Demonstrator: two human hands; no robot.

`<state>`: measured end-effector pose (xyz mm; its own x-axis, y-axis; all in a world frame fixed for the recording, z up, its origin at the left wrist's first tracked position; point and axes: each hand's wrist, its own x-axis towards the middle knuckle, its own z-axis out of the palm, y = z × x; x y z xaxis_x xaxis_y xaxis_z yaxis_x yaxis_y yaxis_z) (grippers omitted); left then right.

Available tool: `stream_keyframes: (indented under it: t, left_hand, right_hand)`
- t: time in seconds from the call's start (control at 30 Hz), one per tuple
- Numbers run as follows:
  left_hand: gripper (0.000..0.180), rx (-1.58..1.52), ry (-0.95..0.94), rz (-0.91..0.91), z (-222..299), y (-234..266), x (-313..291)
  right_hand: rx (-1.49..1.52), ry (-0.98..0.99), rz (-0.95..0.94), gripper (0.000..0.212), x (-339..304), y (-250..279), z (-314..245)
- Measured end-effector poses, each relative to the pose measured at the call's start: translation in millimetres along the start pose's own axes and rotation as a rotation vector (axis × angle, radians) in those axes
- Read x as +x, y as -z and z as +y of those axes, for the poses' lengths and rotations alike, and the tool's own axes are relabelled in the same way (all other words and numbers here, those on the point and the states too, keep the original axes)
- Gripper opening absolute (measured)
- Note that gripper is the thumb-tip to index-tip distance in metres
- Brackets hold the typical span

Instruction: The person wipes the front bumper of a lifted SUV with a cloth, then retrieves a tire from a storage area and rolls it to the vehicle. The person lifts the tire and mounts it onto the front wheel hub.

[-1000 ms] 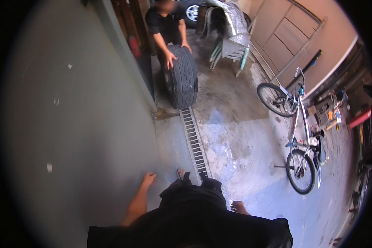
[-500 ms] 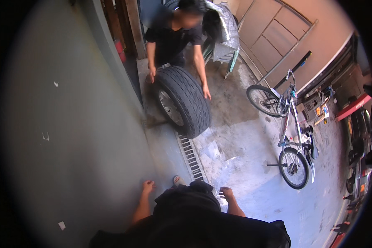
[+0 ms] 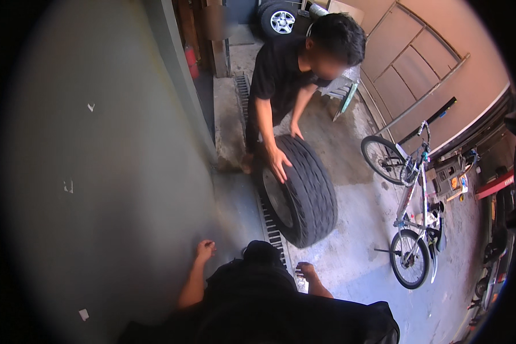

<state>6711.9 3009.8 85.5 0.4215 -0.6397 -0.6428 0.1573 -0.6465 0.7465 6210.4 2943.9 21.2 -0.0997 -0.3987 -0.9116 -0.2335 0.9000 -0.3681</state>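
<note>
My left hand (image 3: 206, 249) hangs at my side near the grey wall, empty, its fingers loosely bent and a little apart. On the other side of my body my right hand (image 3: 306, 270) is empty too, fingers part-bent and apart. Ahead of me a large black car wheel (image 3: 312, 192) with a light metal rim stands upright and tilted on the floor, touched by neither of my hands. Another person (image 3: 281, 74) in dark clothes bends over it, one hand on the near sidewall and the other on the tread.
A grey wall (image 3: 126, 172) runs along my left. The floor drain grate (image 3: 275, 235) passes beside the wheel. To the right stands a bicycle (image 3: 411, 200), near a metal frame (image 3: 421, 86) against the wall. Farther back are another wheel (image 3: 282, 22) and a green-legged stand (image 3: 345, 100).
The other person and the wheel have come nearer to me and a little right. That person's hands have shifted on the tire. My hands stay low, empty, at my sides.
</note>
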Motion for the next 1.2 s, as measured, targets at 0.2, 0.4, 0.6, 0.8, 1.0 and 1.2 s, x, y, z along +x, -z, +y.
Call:
stream_keyframes:
  t: [0.2,0.4,0.6,0.8,1.0,1.2]
  left_hand:
    - [0.026,-0.012,-0.002,0.013,34,-1,5]
    - [0.026,0.122,-0.092,-0.088,106,-28,52]
    - [0.028,0.29,-0.187,-0.291,197,-64,131]
    - [0.032,0.358,-0.014,-0.353,248,-48,250]
    - [0.034,0.463,0.268,-0.221,263,12,310]
    - [0.039,0.177,0.404,-0.196,286,39,357]
  right_hand:
    - [-0.13,-0.079,-0.033,0.023,2,-35,-30]
    - [-0.119,-0.066,-0.139,0.022,18,-46,-41]
    - [-0.47,0.044,-0.118,0.022,42,-57,-55]
    - [-0.285,-0.052,-0.074,0.025,63,-81,-164]
    - [-0.074,-0.156,-0.027,0.027,115,-100,-261]
    - [-0.051,-0.111,0.101,0.03,171,-110,-402]
